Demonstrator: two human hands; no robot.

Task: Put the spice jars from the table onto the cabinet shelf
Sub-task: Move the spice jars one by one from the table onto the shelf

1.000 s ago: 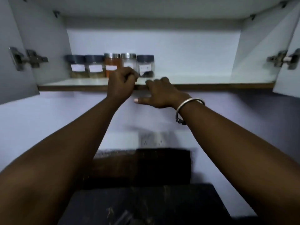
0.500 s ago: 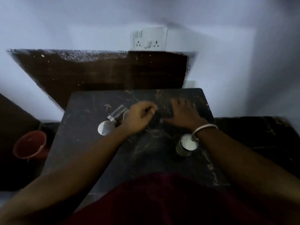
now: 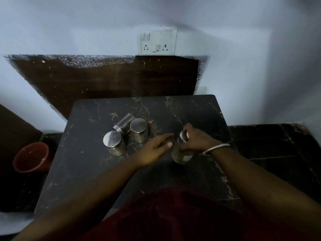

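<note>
Now the view looks down at the worktop, not up at the cabinet shelf as it did a second ago. At far left a reddish-brown round plastic bucket (image 3: 31,157) stands on the floor beside the black, gold-veined marble worktop (image 3: 86,171).

Three glass spice jars with steel lids sit close together on its left half. The nearest jar (image 3: 113,143) is upright. The toppled jar (image 3: 124,125) lies on its side behind it, lid end toward the nearest jar. The farther jar (image 3: 139,130) is upright just to the right. The left hand hid that farther jar half a second ago, and now it shows in full.

The left hand (image 3: 156,148) has drawn back toward the body and lies low over the worktop. Its fingers (image 3: 165,137) are straight and loose and hold nothing. They point at the fourth jar (image 3: 181,153), and I cannot tell whether they touch it.

That fourth jar, also glass with a steel lid, is blurred at the worktop's middle right. Half a second ago it stood alone by the right wrist. The right hand (image 3: 198,140) was then flat on the worktop beyond it, and its fingers (image 3: 191,131) now curl over the lid and grip it. A thin silver bangle (image 3: 217,148) circles the right wrist.
</note>
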